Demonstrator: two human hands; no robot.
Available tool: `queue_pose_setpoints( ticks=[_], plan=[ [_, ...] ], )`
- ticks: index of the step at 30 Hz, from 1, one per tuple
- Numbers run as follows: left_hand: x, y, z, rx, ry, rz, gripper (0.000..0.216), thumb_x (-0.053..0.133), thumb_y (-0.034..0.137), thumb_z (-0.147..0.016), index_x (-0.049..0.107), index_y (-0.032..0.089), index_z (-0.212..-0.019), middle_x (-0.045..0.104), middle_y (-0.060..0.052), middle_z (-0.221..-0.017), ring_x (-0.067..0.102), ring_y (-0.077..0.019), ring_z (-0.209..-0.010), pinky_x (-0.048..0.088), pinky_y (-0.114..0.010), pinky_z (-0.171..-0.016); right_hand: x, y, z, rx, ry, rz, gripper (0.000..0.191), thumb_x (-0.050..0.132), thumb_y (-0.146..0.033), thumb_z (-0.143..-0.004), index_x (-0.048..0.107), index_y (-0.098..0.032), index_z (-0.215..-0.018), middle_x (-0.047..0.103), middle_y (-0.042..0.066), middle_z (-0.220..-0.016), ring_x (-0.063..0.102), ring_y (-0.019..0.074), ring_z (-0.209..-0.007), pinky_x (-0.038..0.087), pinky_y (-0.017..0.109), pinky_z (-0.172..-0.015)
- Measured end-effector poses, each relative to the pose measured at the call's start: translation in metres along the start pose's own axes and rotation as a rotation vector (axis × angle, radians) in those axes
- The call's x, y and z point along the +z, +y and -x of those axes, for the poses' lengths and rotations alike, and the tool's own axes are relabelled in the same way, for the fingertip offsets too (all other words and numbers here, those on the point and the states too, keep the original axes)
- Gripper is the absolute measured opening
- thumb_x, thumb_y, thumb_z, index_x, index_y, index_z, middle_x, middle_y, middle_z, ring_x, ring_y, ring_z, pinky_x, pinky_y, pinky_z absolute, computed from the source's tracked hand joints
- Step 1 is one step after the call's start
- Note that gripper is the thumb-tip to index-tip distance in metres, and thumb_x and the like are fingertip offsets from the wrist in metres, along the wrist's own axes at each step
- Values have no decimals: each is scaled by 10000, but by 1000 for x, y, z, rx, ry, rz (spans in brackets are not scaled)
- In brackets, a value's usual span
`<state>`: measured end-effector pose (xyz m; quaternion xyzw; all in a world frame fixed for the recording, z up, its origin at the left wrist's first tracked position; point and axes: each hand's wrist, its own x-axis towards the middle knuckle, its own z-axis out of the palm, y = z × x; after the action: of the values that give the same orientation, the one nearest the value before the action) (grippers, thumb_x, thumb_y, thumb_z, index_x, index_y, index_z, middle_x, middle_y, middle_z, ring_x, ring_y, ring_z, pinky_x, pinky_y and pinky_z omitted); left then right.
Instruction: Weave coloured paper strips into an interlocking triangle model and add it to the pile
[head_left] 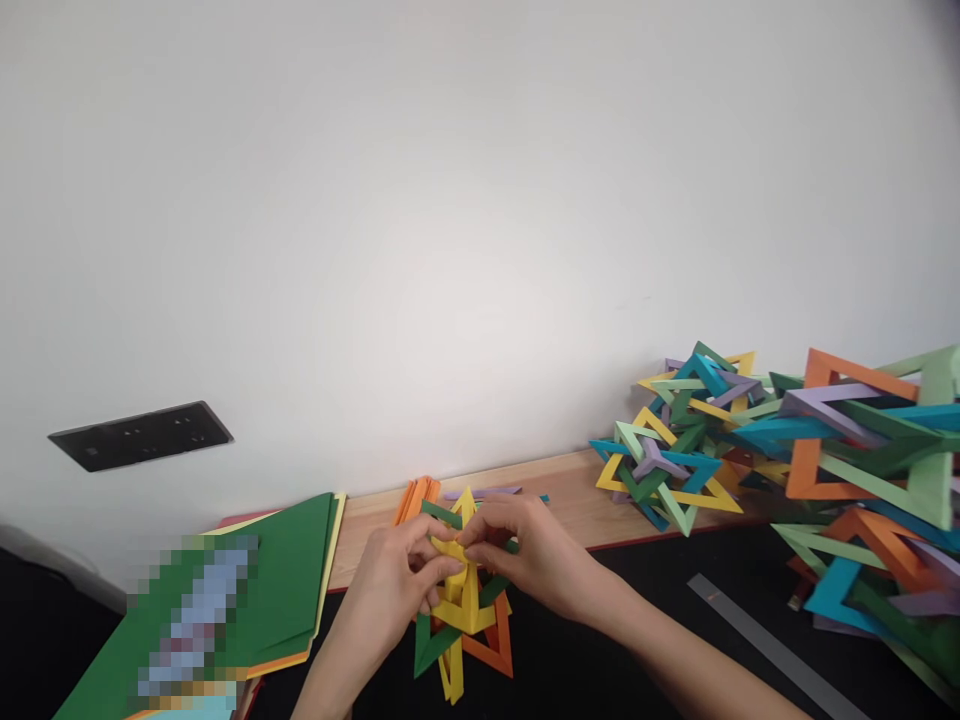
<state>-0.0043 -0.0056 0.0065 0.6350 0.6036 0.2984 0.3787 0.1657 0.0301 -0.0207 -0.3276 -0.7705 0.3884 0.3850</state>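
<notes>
Both hands meet on a folded-paper star model [470, 612] made of yellow, green and orange strips, low in the middle of the head view. My left hand [390, 572] pinches a yellow part of it from the left. From the right, my right hand [525, 550] pinches the yellow paper near the top, thumb and forefinger together. Fingers cover the spot where the yellow pieces meet. Below the hands, green and orange triangle frames and a yellow point stick out over the black mat [585, 660].
Orange folded strips [417, 496] and a purple strip [484, 493] lie behind the model. A coloured paper stack [292, 580] stands left. Finished paper stars [660, 460] pile up at right, near a grey ruler [772, 645]. A white wall with a black socket panel [142, 436] rises behind.
</notes>
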Motion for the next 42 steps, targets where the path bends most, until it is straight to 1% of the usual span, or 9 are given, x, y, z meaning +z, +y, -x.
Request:
queue_pose_setpoints(
  ticks=[5,10,14,19,22,27,34,39,42],
  plan=[
    [2,0,-1,-16,3,7,88,597,244,-718,577,176,-770,533,59,-470,514,-131,-413,404,-215,-412,4,2,1,-30,20,52,163,597,-65,-769,701,-187,-800,578,-10,-676,529,128,-690,388,225,-621],
    [4,-6,-3,12,3,16,85,591,244,-720,567,180,-770,524,63,-473,517,-134,-416,404,-217,-409,5,1,1,-35,42,97,168,591,-50,-765,685,-189,-752,552,-15,-675,516,125,-689,370,227,-619],
    [5,-8,-5,42,33,0,94,589,246,-725,570,178,-787,516,65,-489,525,-140,-414,423,-236,-426,5,1,0,-48,58,87,182,586,-24,-758,660,-182,-706,549,-20,-690,515,115,-677,362,218,-600],
    [4,-8,-5,38,30,-15,93,597,262,-741,580,178,-777,520,63,-473,530,-141,-416,432,-236,-433,6,5,-2,-39,89,85,144,623,-51,-762,658,-175,-698,546,-25,-629,524,121,-647,373,225,-601],
    [3,-8,-5,32,34,-10,94,601,266,-744,577,180,-774,519,67,-464,528,-139,-414,429,-227,-417,6,5,-1,-46,91,140,132,607,-82,-790,643,-178,-707,555,-16,-664,518,126,-659,368,237,-612],
    [4,-7,-4,17,19,6,100,585,275,-758,572,176,-759,497,75,-428,497,-127,-378,412,-216,-396,8,5,1,-55,82,134,138,568,-92,-814,595,-178,-710,557,-7,-743,520,124,-692,363,233,-614],
    [5,-7,-5,40,37,-61,117,581,287,-771,576,170,-760,498,66,-461,507,-130,-394,403,-219,-403,10,4,0,-16,99,111,160,577,-96,-811,583,-166,-668,553,-8,-698,517,128,-678,355,235,-604],
    [4,-7,-6,30,34,-68,145,592,313,-762,578,170,-781,492,63,-476,524,-145,-414,413,-230,-403,2,-2,-1,-30,46,78,187,580,-89,-821,620,-164,-655,542,-18,-649,501,117,-653,358,225,-606],
    [5,-8,-6,22,27,-70,175,589,349,-771,579,175,-789,486,64,-461,504,-140,-408,394,-225,-407,-3,-1,-1,-78,1,52,133,605,-80,-811,676,-188,-778,567,-18,-702,515,115,-694,373,216,-637]
  ],
)
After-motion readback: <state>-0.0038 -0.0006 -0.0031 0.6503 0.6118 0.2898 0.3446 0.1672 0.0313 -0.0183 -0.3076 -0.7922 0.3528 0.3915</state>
